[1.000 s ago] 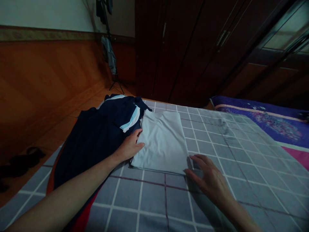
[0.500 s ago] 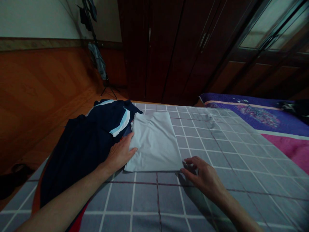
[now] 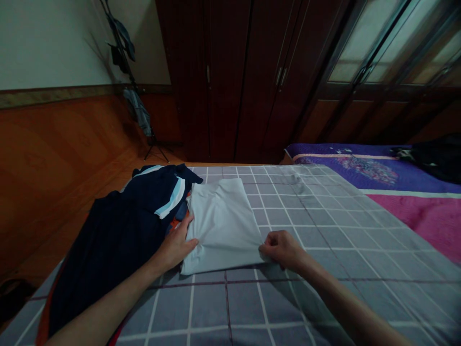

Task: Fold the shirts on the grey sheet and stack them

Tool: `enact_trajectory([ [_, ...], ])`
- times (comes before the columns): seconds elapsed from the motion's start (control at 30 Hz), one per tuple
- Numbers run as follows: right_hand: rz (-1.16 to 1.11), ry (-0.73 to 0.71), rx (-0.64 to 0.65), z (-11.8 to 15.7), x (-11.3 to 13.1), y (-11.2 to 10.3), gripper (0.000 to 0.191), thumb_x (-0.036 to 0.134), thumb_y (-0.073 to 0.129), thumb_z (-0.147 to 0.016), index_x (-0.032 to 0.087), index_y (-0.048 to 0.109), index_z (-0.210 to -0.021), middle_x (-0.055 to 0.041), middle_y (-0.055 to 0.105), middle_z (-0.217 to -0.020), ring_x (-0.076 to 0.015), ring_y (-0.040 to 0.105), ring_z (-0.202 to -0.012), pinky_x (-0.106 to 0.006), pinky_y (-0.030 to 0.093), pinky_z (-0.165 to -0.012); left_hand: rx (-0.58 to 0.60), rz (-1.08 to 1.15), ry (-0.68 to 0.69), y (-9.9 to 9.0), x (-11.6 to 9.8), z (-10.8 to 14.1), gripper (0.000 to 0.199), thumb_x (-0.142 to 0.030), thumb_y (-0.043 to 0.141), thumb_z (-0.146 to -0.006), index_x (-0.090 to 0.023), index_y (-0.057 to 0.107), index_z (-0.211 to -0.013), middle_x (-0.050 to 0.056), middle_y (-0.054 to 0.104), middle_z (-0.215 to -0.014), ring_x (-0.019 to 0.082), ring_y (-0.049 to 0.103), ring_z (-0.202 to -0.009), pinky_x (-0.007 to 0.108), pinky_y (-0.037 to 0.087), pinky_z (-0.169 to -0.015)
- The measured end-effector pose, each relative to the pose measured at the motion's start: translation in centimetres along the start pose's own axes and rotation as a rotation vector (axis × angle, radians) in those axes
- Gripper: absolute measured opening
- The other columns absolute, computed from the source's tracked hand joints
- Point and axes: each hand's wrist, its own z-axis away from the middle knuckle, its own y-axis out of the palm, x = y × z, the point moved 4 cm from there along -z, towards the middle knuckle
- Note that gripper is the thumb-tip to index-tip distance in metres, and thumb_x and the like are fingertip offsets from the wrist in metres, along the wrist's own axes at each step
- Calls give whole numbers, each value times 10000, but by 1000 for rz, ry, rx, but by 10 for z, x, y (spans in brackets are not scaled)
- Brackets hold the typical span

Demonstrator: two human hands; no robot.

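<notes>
pale grey cotton shirt (image 3: 219,226), folded into a rough rectangle, lies flat toward the far left of a grey checked bedsheet (image 3: 334,298). left hand (image 3: 175,246) rests palm down on the shirt's left edge, fingers together and nearly straight, touching the cloth without gripping it. right hand (image 3: 283,249) sits at the shirt's near right corner, fingers curled and closed, pinching the cloth against the thumb. a navy garment with pale blue stripes (image 3: 122,235) lies bunched just beside the shirt, along the bedsheet's left edge. a purple floral quilt (image 3: 363,166) lies beyond the bedsheet's far right corner.
</notes>
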Motion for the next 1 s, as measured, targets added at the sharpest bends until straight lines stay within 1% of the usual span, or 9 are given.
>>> enact_trajectory([
  [0.1, -171, 67, 42, 23, -16, -21, 154, 262, 538, -665, 213, 450, -548, 71, 427, -381, -79, 388, -319, -189, 299, -326, 107, 223, -44, 21, -16, 24, 679, -226, 569, -715, -121, 357, -1352, 33, 636, -746, 207, 621, -651, 276, 446, -584],
  [0.2, -162, 117, 82, 54, -48, -34, 178, 311, 547, -649, 219, 435, -545, 63, 446, -396, -78, 377, -321, -191, 306, -315, 318, 383, -133, 40, -33, 58, 769, -241, 552, -708, -160, 263, -1416, 21, 635, -778, 163, 578, -536, 243, 408, -481],
  [0.3, -53, 79, 110, 74, -80, -41, 163, 339, 566, -667, 203, 520, -591, 23, 536, -486, -97, 442, -393, -208, 331, -365, 427, 165, -129, 35, -43, 70, 776, -288, 558, -726, -181, 267, -1437, -21, 606, -681, 158, 534, -471, 239, 359, -445],
  [0.37, 38, -22, 46, 72, -88, -50, 188, 369, 589, -689, 184, 622, -702, 3, 572, -527, -121, 492, -456, -227, 347, -424, 302, -95, 2, 17, -49, 55, 656, -346, 564, -762, -187, 398, -1376, -22, 596, -630, 189, 577, -560, 254, 372, -525],
  [0.43, 77, -134, -45, 56, -83, -62, 280, 408, 592, -721, 166, 676, -834, -12, 600, -560, -142, 526, -502, -243, 358, -466, 121, -299, 102, -2, -55, 29, 492, -398, 506, -831, -196, 502, -1280, 13, 641, -694, 224, 625, -695, 280, 386, -620],
  [0.5, 51, -196, -96, 27, -67, -71, 316, 419, 570, -761, 156, 690, -889, -30, 636, -616, -152, 555, -537, -246, 374, -486, -11, -448, 95, -13, -57, 2, 416, -419, 427, -886, -194, 534, -1219, 65, 683, -824, 263, 648, -804, 311, 396, -670],
  [0.63, 10, -169, -131, -53, -27, -69, 243, 349, 556, -804, 154, 701, -786, -23, 641, -610, -137, 572, -542, -221, 372, -489, -48, -568, 5, -8, -52, -27, 436, -450, 417, -890, -162, 511, -1205, 153, 678, -977, 324, 642, -929, 349, 417, -707],
  [0.8, 44, -164, -180, -123, 1, -46, 334, 428, 552, -813, 147, 686, -691, -15, 578, -509, -131, 533, -490, -225, 330, -478, -46, -322, 12, 5, -38, -24, 540, -399, 498, -836, -160, 407, -1312, 77, 661, -841, 273, 647, -852, 307, 407, -681],
  [1.0, 80, -198, -297, -130, -3, -40, 295, 423, 568, -768, 171, 632, -628, -10, 572, -562, -145, 529, -567, -235, 293, -504, -151, 44, -33, 14, -28, -30, 530, -313, 579, -744, -166, 459, -1239, -48, 521, -679, 157, 543, -609, 249, 371, -589],
])
